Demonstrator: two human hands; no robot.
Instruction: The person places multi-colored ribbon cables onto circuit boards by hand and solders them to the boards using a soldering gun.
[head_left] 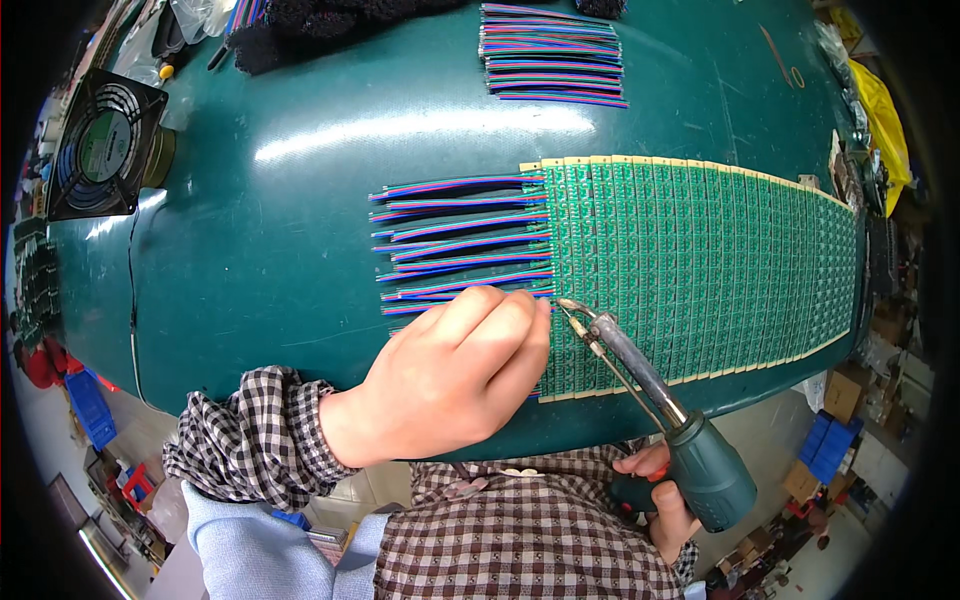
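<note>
My left hand (450,365) is closed in a pinch at the left edge of the green circuit boards (690,260), holding a flat multicoloured ribbon wire whose end lies against the board pads. The fingers hide part of that wire. In my right hand (672,520) is a green-handled soldering gun (710,470) with a solder feed tube (625,378) alongside its metal barrel. Its bent tip (568,304) is at the boards, just right of my left fingertips. Above my left hand, several ribbon wires (460,225) stretch leftward from the boards' edge in a row.
A bundle of loose ribbon wires (550,55) lies at the far side of the green table (250,270). Black-wrapped wire bundles (310,30) sit far left. At the left edge stands a black fan (105,145) with a cable. A yellow bag (880,130) is far right.
</note>
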